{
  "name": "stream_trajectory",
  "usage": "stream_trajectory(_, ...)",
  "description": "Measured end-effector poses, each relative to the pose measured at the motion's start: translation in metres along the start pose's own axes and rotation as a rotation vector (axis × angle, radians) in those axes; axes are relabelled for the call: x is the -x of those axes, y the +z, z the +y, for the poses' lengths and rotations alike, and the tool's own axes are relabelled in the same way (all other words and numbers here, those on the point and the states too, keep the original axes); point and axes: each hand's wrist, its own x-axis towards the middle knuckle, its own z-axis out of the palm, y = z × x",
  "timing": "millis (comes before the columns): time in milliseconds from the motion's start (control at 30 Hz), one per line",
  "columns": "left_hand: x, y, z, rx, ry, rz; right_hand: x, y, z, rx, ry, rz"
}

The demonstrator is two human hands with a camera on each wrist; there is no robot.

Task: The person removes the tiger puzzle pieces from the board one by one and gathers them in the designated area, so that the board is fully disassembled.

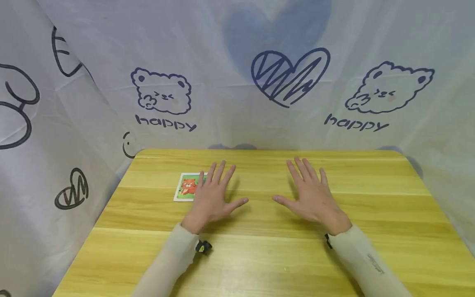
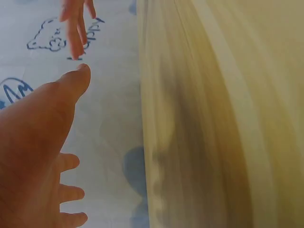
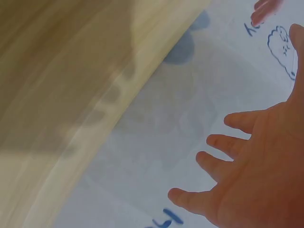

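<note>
Palm down with fingers spread, the left hand [image 1: 211, 200] hovers over the wooden table and covers the right part of a picture card [image 1: 188, 186]. That card has a white border, a green ground and an orange cartoon animal; the rest of its picture is hidden. The right hand [image 1: 313, 200] is likewise spread above the table, with nothing held. Both thumbs point toward each other across a gap. In the left wrist view, the left hand [image 2: 35, 128] shows straight fingers; the right wrist view shows the right hand [image 3: 261, 161] with its fingers apart.
The light wooden table [image 1: 259, 264] has rounded far corners. Behind it and to the left hangs a white cloth [image 1: 219, 107] printed with bears, hearts and the word "happy". A small black device [image 1: 203, 247] sits at the left wrist.
</note>
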Motion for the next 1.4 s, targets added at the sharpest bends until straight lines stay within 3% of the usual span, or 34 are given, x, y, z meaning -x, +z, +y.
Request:
stream_trajectory(233, 0.005, -0.001, -0.023, 0.048, -0.042, -0.004, -0.016, 0.004, -0.012, -0.029, -0.007, 0.002)
stream_trajectory(533, 0.013, -0.009, -0.057, 0.168, -0.109, -0.048, -0.037, 0.017, -0.023, -0.091, -0.016, -0.065)
stream_trajectory(700, 0.018, -0.007, -0.082, 0.238, -0.157, -0.09, -0.046, 0.025, -0.042, -0.094, -0.051, -0.086)
stream_trajectory(900, 0.023, -0.005, -0.105, 0.251, -0.194, -0.103, -0.059, 0.035, -0.066, -0.059, -0.1, -0.112)
stream_trajectory(1167, 0.026, 0.002, -0.122, 0.287, -0.222, -0.14, -0.076, 0.047, -0.086, -0.013, -0.15, -0.151)
stream_trajectory(1400, 0.024, 0.005, -0.13, 0.316, -0.203, -0.165, -0.092, 0.052, -0.104, 0.004, -0.165, -0.177)
